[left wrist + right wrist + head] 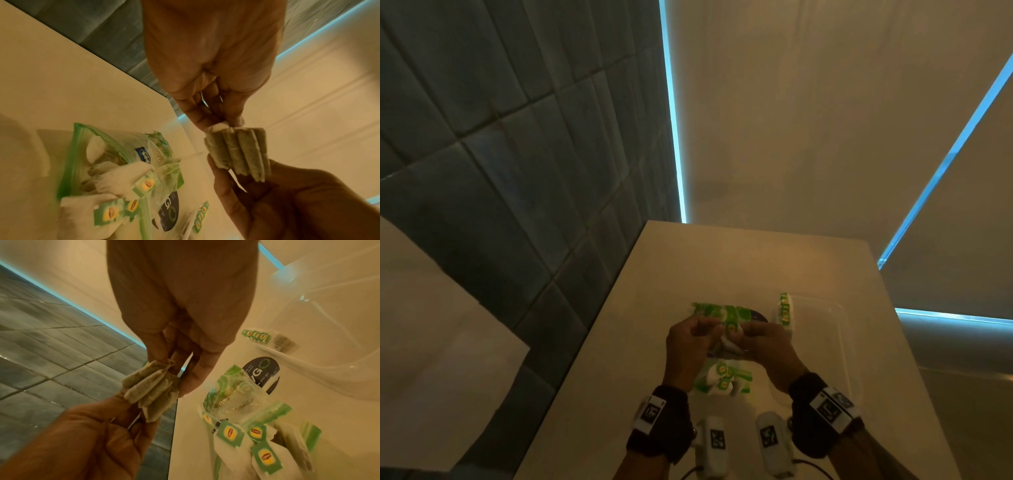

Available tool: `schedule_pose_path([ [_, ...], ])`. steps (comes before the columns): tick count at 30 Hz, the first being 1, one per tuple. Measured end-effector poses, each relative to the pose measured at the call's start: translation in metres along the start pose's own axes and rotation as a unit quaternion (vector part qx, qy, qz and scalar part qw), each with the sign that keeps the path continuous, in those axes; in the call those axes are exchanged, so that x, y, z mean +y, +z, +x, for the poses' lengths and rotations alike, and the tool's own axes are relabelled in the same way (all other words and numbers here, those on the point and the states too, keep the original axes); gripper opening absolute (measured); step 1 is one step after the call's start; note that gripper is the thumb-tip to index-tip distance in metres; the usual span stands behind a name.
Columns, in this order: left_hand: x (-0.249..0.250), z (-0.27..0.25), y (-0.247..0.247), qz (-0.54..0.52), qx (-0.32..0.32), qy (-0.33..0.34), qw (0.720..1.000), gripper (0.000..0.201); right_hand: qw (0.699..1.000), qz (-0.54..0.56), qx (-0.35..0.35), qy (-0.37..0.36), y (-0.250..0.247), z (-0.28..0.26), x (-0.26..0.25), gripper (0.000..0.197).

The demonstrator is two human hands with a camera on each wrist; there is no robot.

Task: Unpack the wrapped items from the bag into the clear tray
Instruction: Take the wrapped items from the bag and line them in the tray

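Pale countertop [722,270] runs out from a grey tiled wall, and over it I have both hands together on one small cluster of tea bags [238,152]: my left hand [688,346] pinches its top edge, my right hand [770,346] pinches the other end. I judge the job barely begun. On my right, the clear tray [839,329] holds a single bundle of wrapped tea bags [786,310] against its near-left wall. Below my hands the zip bag [115,170] lies open, more green-tagged packets spilling from its mouth.
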State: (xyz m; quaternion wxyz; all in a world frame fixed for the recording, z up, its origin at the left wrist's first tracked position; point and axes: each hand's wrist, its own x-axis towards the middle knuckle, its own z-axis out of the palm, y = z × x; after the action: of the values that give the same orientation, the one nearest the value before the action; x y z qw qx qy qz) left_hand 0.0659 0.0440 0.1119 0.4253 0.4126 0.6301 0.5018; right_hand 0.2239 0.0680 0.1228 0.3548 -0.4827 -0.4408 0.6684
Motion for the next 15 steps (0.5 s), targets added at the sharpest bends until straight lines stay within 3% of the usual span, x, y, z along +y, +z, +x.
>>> schedule_pose_path([
  [3,-0.011,0.000,-0.006,0.048,-0.002,0.009,0.999,0.019,1.000,0.015,0.011,0.004,0.000,-0.001,-0.003,0.012],
  [5,-0.021,-0.002,-0.009,0.144,-0.016,0.003,0.989,0.020,0.999,0.043,0.013,0.008,-0.001,0.000,-0.003,0.022],
  [7,-0.028,-0.011,-0.008,0.260,-0.080,-0.017,0.962,0.008,0.998,0.056,0.010,0.010,-0.002,-0.001,-0.004,0.029],
  [8,-0.033,-0.016,-0.006,0.298,-0.110,-0.027,0.948,0.013,0.998,0.059,0.006,0.011,-0.002,-0.001,-0.004,0.029],
  [11,-0.046,-0.024,0.002,0.291,-0.094,-0.059,0.950,0.038,0.997,0.075,-0.001,0.024,-0.001,-0.001,-0.006,0.033],
  [15,-0.041,-0.024,0.010,0.289,-0.053,0.014,0.956,0.039,0.994,0.100,-0.023,0.045,-0.002,-0.004,-0.010,0.048],
])
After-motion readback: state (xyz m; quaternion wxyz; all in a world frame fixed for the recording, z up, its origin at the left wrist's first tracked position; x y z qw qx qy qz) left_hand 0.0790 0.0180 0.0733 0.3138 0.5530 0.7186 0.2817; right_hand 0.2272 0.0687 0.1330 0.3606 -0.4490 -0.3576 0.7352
